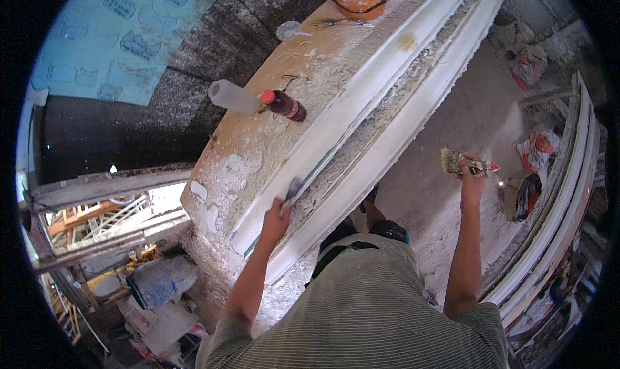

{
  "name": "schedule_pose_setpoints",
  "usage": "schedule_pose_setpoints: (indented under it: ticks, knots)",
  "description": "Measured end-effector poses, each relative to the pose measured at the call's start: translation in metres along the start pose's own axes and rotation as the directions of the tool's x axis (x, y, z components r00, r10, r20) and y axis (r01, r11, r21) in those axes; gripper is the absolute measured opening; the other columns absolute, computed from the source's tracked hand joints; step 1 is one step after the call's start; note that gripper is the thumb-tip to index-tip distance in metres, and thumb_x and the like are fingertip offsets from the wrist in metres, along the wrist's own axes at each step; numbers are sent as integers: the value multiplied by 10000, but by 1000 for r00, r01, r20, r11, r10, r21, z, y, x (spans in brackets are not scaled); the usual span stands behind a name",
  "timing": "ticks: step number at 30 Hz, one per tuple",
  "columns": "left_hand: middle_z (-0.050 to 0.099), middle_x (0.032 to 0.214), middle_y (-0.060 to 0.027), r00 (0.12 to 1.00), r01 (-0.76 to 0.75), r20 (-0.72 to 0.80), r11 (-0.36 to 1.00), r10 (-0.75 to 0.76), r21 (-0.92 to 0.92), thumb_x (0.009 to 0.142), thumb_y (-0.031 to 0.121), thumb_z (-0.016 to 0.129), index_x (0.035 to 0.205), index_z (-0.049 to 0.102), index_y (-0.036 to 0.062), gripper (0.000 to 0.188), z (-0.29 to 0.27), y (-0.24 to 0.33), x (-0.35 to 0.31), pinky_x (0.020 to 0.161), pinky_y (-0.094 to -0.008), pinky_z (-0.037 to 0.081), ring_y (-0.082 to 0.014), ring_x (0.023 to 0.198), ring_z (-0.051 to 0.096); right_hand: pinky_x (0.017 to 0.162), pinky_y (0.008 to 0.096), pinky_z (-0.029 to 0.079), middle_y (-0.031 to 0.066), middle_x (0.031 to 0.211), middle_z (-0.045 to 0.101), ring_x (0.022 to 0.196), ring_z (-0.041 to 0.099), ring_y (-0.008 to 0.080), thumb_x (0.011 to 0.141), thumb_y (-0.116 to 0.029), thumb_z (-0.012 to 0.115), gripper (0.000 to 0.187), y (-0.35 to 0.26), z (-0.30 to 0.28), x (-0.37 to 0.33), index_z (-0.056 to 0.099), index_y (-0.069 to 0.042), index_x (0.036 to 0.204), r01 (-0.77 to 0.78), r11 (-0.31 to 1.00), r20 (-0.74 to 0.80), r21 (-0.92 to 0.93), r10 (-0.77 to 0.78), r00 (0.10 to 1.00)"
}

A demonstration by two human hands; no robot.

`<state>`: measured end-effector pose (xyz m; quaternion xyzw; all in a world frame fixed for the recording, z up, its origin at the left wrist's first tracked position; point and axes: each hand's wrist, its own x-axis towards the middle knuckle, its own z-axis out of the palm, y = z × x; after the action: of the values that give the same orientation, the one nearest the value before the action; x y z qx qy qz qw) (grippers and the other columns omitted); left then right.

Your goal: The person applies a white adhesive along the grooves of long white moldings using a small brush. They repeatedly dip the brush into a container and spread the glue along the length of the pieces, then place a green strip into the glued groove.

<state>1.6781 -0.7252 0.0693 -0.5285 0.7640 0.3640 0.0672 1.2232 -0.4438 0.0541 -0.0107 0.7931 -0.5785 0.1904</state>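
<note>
Two long white mouldings lie side by side on the work table: a far moulding (349, 114) and a near moulding (413, 120) with rough, crusted edges. My left hand (276, 219) is closed around a small flat grey tool (294, 189), blurred, whose end meets the far moulding close to its lower left end. Its exact kind cannot be made out. Out to the right, above the floor, my right hand (473, 167) grips a brush (451, 160) with pale bristles pointing left. Its body looks crusted and patched with colour.
A dusty table (271, 78) carries a red-capped bottle of dark liquid (286, 106), a translucent plastic bottle (232, 96) and an orange bucket (361, 1). More long mouldings (549, 207) stand along the right. Several bags, including a red-and-white bag (537, 149), lie on the floor there.
</note>
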Motion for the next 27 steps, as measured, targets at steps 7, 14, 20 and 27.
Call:
schedule_pose_setpoints:
  ticks: [7, 14, 20, 27]
  knots:
    - [660, 979, -340, 960, -257, -125, 965, 249, -48, 962, 237, 583, 1171, 508, -19, 339, 53, 76, 87, 835, -564, 508, -521, 951, 634, 599, 276, 568, 66, 1052, 676, 845, 676, 148, 896, -203, 734, 298, 11, -35, -40, 664, -57, 1147, -32, 988, -171, 151, 58, 984]
    - [666, 990, -330, 957, -274, -119, 959, 264, -74, 956, 289, 581, 1135, 514, -3, 349, 69, 135, 132, 831, -559, 514, -518, 944, 643, 622, 278, 573, 82, 1007, 677, 857, 674, 151, 910, -195, 722, 300, -17, -39, -74, 658, -30, 1152, 93, 995, -24, -22, -94, 995]
    - [681, 968, -303, 986, -145, -85, 989, 146, 15, 964, 319, 587, 1126, 528, 32, 334, 29, 54, 53, 821, -544, 521, -496, 915, 663, 722, 326, 595, 93, 1064, 660, 930, 667, 185, 939, -229, 697, 303, -8, -38, -48, 648, -20, 1152, 44, 975, -44, 219, -35, 998]
    - [664, 967, -323, 935, -344, -110, 937, 336, -67, 958, 356, 579, 1057, 587, -1, 371, 68, 183, 170, 848, -524, 497, -503, 947, 646, 734, 331, 608, 95, 1060, 671, 932, 681, 190, 935, -230, 695, 310, -19, -40, 51, 642, -25, 1162, 9, 971, 50, 239, -22, 998]
